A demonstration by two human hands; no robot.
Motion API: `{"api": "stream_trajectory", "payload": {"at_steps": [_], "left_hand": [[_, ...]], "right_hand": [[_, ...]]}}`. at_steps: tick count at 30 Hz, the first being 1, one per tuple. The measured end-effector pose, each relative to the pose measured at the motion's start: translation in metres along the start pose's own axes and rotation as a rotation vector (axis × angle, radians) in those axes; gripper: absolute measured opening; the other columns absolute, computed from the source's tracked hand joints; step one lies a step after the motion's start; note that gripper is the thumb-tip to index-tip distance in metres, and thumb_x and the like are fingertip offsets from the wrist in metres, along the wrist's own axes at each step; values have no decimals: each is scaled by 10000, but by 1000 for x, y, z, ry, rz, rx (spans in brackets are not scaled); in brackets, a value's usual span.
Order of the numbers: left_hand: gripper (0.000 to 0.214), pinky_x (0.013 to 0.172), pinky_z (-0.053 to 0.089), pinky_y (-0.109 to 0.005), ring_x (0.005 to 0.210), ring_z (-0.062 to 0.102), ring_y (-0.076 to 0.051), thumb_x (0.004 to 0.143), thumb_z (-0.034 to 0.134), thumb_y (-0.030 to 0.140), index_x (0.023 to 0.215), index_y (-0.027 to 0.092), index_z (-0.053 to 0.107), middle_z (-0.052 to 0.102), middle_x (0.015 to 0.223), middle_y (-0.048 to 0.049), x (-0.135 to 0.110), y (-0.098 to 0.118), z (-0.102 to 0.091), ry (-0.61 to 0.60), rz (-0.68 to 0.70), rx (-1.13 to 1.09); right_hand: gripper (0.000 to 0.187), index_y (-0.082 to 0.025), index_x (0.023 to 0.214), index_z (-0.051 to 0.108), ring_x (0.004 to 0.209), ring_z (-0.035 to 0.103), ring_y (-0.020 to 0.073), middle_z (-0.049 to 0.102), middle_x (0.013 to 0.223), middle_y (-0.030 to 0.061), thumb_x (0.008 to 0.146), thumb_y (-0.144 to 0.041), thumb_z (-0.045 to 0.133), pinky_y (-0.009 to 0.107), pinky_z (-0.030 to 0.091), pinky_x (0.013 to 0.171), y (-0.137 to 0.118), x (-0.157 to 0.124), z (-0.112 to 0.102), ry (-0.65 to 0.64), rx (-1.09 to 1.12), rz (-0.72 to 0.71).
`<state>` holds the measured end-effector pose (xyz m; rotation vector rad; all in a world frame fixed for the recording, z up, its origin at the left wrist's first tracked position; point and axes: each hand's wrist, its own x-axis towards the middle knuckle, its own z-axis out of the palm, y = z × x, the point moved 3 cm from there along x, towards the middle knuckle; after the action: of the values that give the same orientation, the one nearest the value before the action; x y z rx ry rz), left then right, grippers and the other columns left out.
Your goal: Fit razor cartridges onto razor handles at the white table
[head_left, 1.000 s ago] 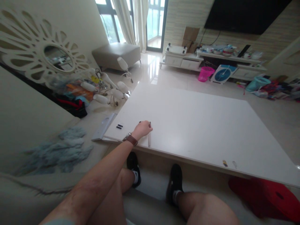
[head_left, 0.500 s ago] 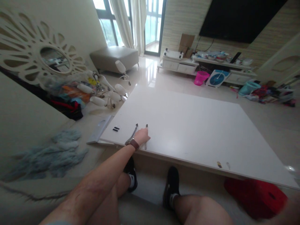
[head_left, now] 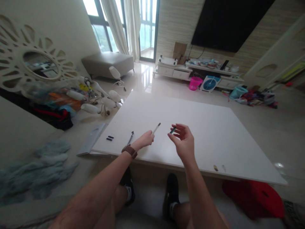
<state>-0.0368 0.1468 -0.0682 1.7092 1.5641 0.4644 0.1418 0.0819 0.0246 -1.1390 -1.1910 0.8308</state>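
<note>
My left hand (head_left: 145, 139), with a watch on its wrist, is closed around a slim pale stick with a dark tip (head_left: 156, 128), which slants up to the right above the white board (head_left: 197, 117). Between the thumb and fingers of my right hand (head_left: 184, 140) is a small dark green piece (head_left: 172, 130). A short gap separates it from the stick's tip. Close to my left wrist a thin dark tool (head_left: 131, 137) lies on the board. Two short black strips (head_left: 110, 138) rest near the board's left end.
A small gold-and-black piece (head_left: 215, 168) lies near the front edge, right of my arm. A red object (head_left: 257, 197) is on the floor below. A lamp with several white shades (head_left: 90, 108) stands left, by a sunburst mirror (head_left: 40, 65). Grey-blue cloth (head_left: 43, 162) covers floor at left.
My left hand has lifted the stick off the board and tilted it right. My right hand has come in from the lower right, holding the green piece. The view has shifted slightly right.
</note>
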Motion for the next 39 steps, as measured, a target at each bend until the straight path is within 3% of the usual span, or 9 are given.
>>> {"api": "stream_trajectory", "payload": {"at_steps": [1,5,9,15,20,23,27,34,39], "left_hand": [[180,520,445,-224,525,540,-122,919,505,305,791,181,530,570,656,-32,-2,13,-1,-24,12,-117],[161,443,322,-169,480,393,-60,899,520,280,781,174,493,472,662,18,-17,59,0,-176,-35,-1070],[188,516,403,-157,603,506,-67,807,664,303,818,137,577,558,767,-10,-32,77,-1,-209,-14,-1376],[435,679,481,-212,747,650,-135,616,863,199,726,165,443,594,769,5,-35,76,3,-223,133,-1338],[518,686,474,-225,751,666,-146,641,883,237,741,186,377,568,714,32,-32,73,4,-215,163,-1324],[517,695,477,-226,707,647,-118,667,879,251,759,189,375,517,674,66,-30,72,2,-217,184,-1286],[497,663,490,-243,728,678,-157,707,853,309,764,192,373,569,692,39,-28,72,6,-219,189,-1155],[347,607,522,-259,655,639,-155,635,784,111,891,147,553,639,714,5,-26,81,23,-231,230,-913],[301,564,507,-236,608,632,-149,589,649,-16,833,140,569,660,688,3,-28,82,31,-239,270,-824]], "right_hand": [[457,-242,1118,588,1026,679,247,697,1160,88,733,-323,823,395,554,834,1,-2,2,-2,-51,-16],[404,-248,1141,574,1063,671,241,714,1133,70,789,-289,768,394,535,864,-5,-9,14,-15,-153,-76],[381,-240,1162,569,1052,676,237,716,1120,63,813,-257,721,389,535,864,-5,-15,22,-7,-237,-120],[376,-225,1147,601,1011,667,210,703,1120,52,784,-161,673,339,541,823,-1,-19,23,35,-320,-143],[363,-220,1128,618,1008,654,206,686,1138,59,774,-146,637,341,546,841,0,-18,22,6,-279,-139],[381,-217,1142,587,1069,644,225,687,1155,71,768,-175,648,350,546,845,8,-9,15,-5,-97,-57],[278,-192,1080,611,1040,654,236,709,1101,93,826,-305,621,355,543,825,28,8,6,100,61,113],[311,-170,969,722,904,681,240,733,933,80,800,-427,680,330,546,765,54,18,9,-45,-29,272],[281,-160,877,736,756,676,213,722,817,59,790,-420,676,309,532,684,61,19,11,-100,-35,297]]}}
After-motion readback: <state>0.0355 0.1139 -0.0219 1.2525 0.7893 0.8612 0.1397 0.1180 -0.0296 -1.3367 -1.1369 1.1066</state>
